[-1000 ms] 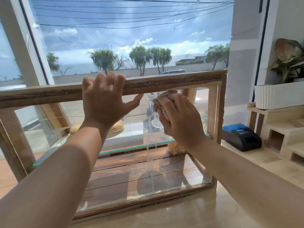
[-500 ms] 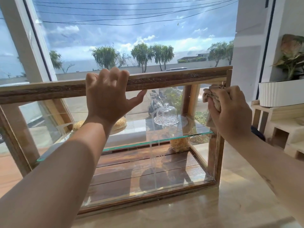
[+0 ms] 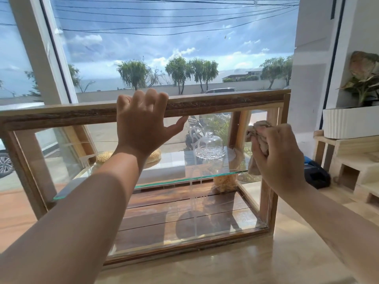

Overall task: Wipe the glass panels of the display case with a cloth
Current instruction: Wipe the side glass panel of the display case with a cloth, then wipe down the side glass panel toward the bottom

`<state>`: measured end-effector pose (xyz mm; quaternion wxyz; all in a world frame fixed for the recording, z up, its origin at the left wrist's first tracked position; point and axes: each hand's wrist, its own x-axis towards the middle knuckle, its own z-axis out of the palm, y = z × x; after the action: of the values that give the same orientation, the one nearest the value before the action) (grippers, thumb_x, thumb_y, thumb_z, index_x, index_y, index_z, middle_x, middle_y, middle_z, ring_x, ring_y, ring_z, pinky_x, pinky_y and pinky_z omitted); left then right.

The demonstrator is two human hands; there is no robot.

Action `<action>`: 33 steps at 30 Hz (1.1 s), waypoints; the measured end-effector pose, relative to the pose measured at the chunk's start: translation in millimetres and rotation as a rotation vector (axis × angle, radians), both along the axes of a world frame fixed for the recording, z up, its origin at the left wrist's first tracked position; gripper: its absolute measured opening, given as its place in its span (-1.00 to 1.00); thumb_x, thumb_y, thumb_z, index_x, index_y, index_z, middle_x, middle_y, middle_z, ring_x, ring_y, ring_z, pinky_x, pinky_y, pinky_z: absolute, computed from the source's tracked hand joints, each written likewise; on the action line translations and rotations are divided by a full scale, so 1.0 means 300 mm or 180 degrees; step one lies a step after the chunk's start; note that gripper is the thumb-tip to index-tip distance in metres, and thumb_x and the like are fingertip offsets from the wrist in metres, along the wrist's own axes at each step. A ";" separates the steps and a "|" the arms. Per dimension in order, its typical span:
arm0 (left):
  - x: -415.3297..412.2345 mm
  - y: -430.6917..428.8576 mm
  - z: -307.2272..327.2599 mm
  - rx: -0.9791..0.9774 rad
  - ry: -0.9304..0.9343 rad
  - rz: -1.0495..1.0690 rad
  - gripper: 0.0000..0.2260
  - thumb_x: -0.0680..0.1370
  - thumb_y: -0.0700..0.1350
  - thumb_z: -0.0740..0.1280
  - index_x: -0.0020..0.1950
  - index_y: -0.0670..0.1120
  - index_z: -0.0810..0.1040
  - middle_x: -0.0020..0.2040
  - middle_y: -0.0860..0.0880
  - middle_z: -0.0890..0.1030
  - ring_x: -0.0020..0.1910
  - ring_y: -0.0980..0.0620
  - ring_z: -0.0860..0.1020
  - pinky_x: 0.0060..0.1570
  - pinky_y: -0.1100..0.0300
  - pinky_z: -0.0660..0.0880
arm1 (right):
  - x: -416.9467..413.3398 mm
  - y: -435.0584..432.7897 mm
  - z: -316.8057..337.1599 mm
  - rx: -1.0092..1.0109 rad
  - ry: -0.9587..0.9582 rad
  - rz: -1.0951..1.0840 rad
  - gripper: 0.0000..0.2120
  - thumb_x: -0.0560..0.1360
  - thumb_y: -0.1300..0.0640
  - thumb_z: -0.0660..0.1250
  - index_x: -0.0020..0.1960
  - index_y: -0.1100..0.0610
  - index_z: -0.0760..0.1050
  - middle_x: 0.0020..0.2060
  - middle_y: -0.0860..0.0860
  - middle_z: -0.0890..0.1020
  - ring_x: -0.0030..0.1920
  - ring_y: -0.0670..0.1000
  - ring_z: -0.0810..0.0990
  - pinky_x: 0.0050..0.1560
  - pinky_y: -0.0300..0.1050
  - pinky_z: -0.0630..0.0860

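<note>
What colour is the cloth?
Beige; the head view shows the cloth bunched in the right hand.

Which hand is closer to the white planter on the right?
Right. The right hand, gripping the cloth, is at the display case's right end, just left of the white planter. The left hand grips the top rail farther left.

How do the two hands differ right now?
The left hand hooks over the display case top rail, holding no cloth; the right hand grips the bunched cloth. The left hand is mid-case, the right hand at its right end. Both are bare and near the case's top.
</note>
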<state>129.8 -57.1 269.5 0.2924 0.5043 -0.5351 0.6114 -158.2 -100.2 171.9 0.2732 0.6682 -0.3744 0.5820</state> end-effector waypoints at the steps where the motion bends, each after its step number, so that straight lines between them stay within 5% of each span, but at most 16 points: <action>1: -0.001 0.002 0.001 0.0011 0.0005 -0.0009 -0.40 0.56 0.40 0.06 0.01 -0.15 0.46 -0.15 -0.12 0.51 -0.21 -0.12 0.47 -0.15 -0.01 0.31 | 0.024 -0.002 0.050 -0.0094 0.0017 0.0029 -0.78 0.61 0.09 0.34 0.17 0.20 0.47 -0.01 0.20 0.51 -0.07 0.17 0.56 -0.22 -0.06 0.55; 5: 0.000 0.000 0.001 0.0021 -0.0042 -0.0034 -0.40 0.56 0.39 0.05 0.00 -0.16 0.44 -0.15 -0.13 0.51 -0.22 -0.13 0.48 -0.16 -0.02 0.33 | 0.076 -0.021 0.106 -0.0169 0.0086 -0.0147 -0.82 0.55 0.17 0.43 0.10 0.21 0.51 -0.06 0.20 0.52 -0.10 0.17 0.56 -0.26 -0.01 0.60; 13: -0.003 0.004 0.000 -0.0006 -0.0042 -0.0098 -0.40 0.56 0.40 0.05 -0.02 -0.16 0.42 -0.17 -0.13 0.49 -0.24 -0.11 0.46 -0.17 -0.01 0.33 | 0.050 0.051 -0.152 0.0427 0.0617 -0.0063 -0.82 0.43 0.25 0.53 -0.03 0.23 0.57 -0.13 0.15 0.53 -0.20 0.12 0.58 -0.33 -0.11 0.55; 17: -0.001 0.010 0.002 0.0139 -0.0024 -0.0075 -0.42 0.57 0.39 0.05 0.01 -0.14 0.41 -0.13 -0.14 0.50 -0.23 -0.12 0.46 -0.17 -0.01 0.33 | 0.092 0.061 0.033 0.0211 0.0029 0.0222 -0.80 0.50 0.19 0.47 0.08 0.19 0.54 -0.07 0.16 0.52 -0.16 0.09 0.55 -0.25 -0.21 0.45; 23: 0.018 0.047 0.024 0.0660 -0.0011 -0.0205 -0.38 0.56 0.42 0.02 0.13 -0.11 0.46 -0.04 -0.13 0.54 -0.14 -0.15 0.50 -0.10 -0.04 0.36 | 0.156 0.029 0.126 0.0063 0.0202 0.0131 -0.89 0.55 0.14 0.40 0.02 0.18 0.56 -0.08 0.15 0.50 -0.17 0.15 0.56 -0.28 -0.09 0.54; 26: 0.064 0.077 0.062 0.1103 -0.0244 -0.0441 -0.27 0.50 0.48 0.03 0.30 -0.10 0.46 0.05 -0.12 0.60 -0.06 -0.18 0.56 -0.05 -0.05 0.45 | 0.150 0.029 0.046 0.0075 0.0232 0.0091 -0.87 0.53 0.16 0.44 0.01 0.19 0.57 -0.07 0.18 0.53 -0.15 0.17 0.59 -0.27 -0.02 0.63; 29: 0.107 0.121 0.113 0.1846 -0.0274 -0.0446 -0.13 0.38 0.54 0.12 0.52 0.00 0.25 0.32 -0.05 0.52 0.18 -0.18 0.53 0.12 -0.08 0.50 | 0.127 0.038 -0.049 0.0148 0.0599 0.0044 -0.86 0.48 0.21 0.50 -0.02 0.18 0.57 -0.11 0.16 0.55 -0.16 0.15 0.59 -0.29 0.01 0.65; 33: 0.114 0.145 0.133 0.2161 -0.0222 -0.0286 -0.11 0.35 0.40 0.35 0.57 0.16 0.07 0.46 0.08 0.38 0.28 -0.11 0.49 0.11 0.00 0.50 | 0.115 0.066 -0.057 0.0248 0.0643 0.0075 -0.84 0.46 0.21 0.51 0.00 0.17 0.58 -0.11 0.14 0.55 -0.16 0.13 0.59 -0.31 0.00 0.64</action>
<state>164.1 -13.6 309.3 0.1160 0.5276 -0.7393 0.4019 -123.6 -80.3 154.7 0.2765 0.7379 -0.3594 0.4998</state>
